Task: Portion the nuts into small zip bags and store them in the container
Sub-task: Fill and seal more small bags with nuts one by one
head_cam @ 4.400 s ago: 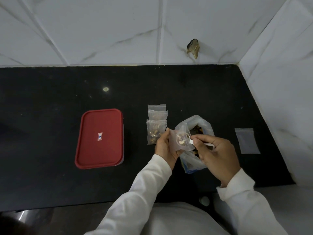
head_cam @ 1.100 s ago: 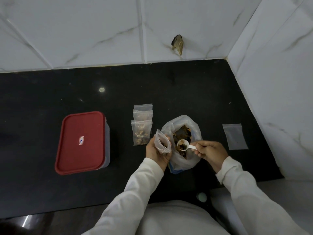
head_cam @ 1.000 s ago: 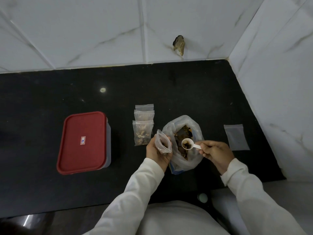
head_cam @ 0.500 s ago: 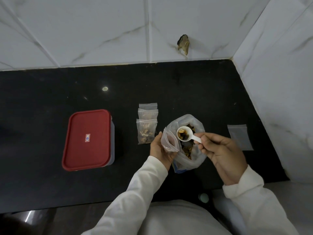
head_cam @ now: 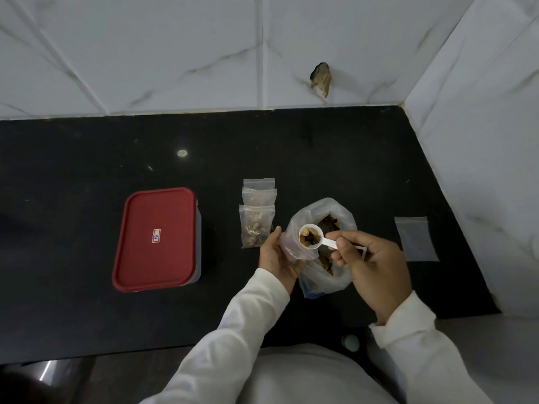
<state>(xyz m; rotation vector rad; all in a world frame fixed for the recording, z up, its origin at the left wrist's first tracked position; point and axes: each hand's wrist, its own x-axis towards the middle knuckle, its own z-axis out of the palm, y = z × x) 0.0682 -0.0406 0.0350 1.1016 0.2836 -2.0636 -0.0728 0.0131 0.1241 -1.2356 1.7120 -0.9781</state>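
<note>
Far left on the worktop (head_cam: 73, 176): container (head_cam: 156, 239), red lid on, well apart from the hands. Then filled bags (head_cam: 256, 218), overlapped in a row. Left hand (head_cam: 277, 258) wrapped round small zip bag (head_cam: 291, 243), mouth turned right. Just beside that mouth, spoon (head_cam: 310, 239), heaped with brown and pale nuts, handle running right into pinched right hand (head_cam: 370, 269), over the big bag (head_cam: 326, 258). Far right, spare bag (head_cam: 415, 242), flat.
</note>
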